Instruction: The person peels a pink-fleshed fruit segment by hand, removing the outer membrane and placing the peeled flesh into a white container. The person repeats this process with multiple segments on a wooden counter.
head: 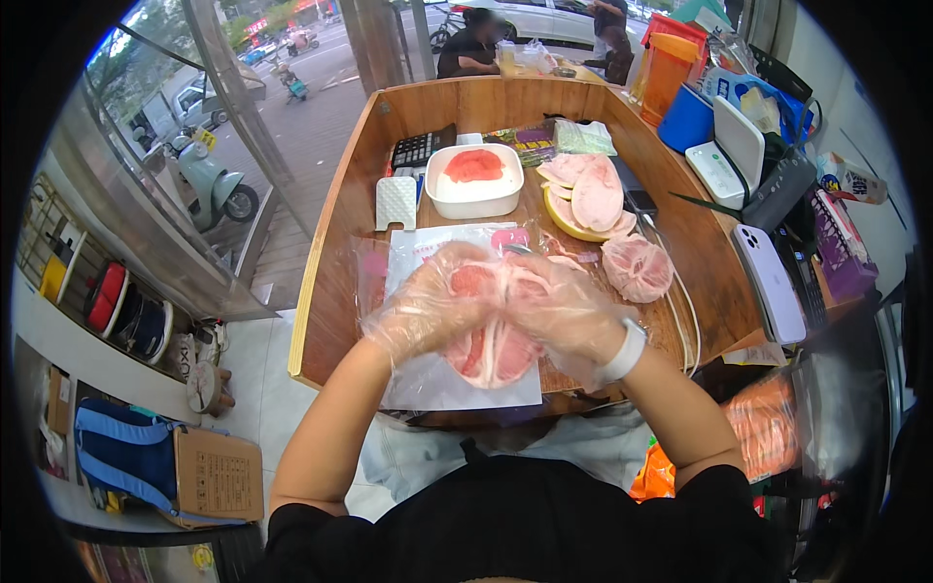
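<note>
Both my hands wear clear plastic gloves and grip a peeled red pomelo (496, 357) between them, above a sheet of white paper (466, 399). My left hand (437, 302) holds its left side, my right hand (568, 310) its right side. Pink segments show along a pale split between the hands. Beyond them stands a white plastic container (474, 202) with red pomelo flesh (474, 166) in it. To the right lies another peeled pomelo piece (637, 268). Behind that piece is a stack of thick pomelo peel (598, 193), pink inside and yellow outside.
Wooden walls (466, 102) rim the desk. A calculator (423, 148) sits at the back left, and white cables (681, 291) run down the right. On the right ledge are a purple phone (769, 284) and a blue cup (685, 118). Two people are beyond the desk.
</note>
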Motion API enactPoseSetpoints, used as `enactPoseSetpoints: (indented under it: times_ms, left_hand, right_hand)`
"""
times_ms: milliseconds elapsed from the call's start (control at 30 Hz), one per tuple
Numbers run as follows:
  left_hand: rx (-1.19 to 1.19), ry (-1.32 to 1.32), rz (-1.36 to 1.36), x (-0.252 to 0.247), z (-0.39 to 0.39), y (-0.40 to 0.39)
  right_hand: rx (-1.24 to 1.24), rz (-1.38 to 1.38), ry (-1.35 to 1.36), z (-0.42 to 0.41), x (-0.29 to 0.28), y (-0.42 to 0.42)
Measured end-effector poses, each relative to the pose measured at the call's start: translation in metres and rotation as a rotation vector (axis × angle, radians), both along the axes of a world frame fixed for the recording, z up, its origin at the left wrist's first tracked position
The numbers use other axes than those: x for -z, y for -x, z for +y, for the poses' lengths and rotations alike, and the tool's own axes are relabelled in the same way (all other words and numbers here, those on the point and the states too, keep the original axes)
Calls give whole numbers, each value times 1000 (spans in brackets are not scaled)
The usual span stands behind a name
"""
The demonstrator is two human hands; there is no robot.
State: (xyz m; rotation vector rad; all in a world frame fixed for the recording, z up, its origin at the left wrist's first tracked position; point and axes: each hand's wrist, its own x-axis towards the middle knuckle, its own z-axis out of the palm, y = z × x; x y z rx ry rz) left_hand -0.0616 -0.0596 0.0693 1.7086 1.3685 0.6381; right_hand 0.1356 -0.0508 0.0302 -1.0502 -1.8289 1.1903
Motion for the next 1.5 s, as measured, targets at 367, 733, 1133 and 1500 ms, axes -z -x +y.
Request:
enactPoseSetpoints:
  times_ms: [367,733,1133,1500]
  left_hand:
    - [-370,68,-1010,87,-28,-28]
    - [-96,-187,-538,102,-9,22]
    - [-8,-350,-14,64,-6,7]
    - [-85,-468,-232,93,5,-1]
  right_hand:
    - [487,15,-516,3,65,45]
    - [197,-417,-861,3,36,47]
    - [-94,-188,-657,21,24,42]
    - [-42,-481,-964,20,9,33]
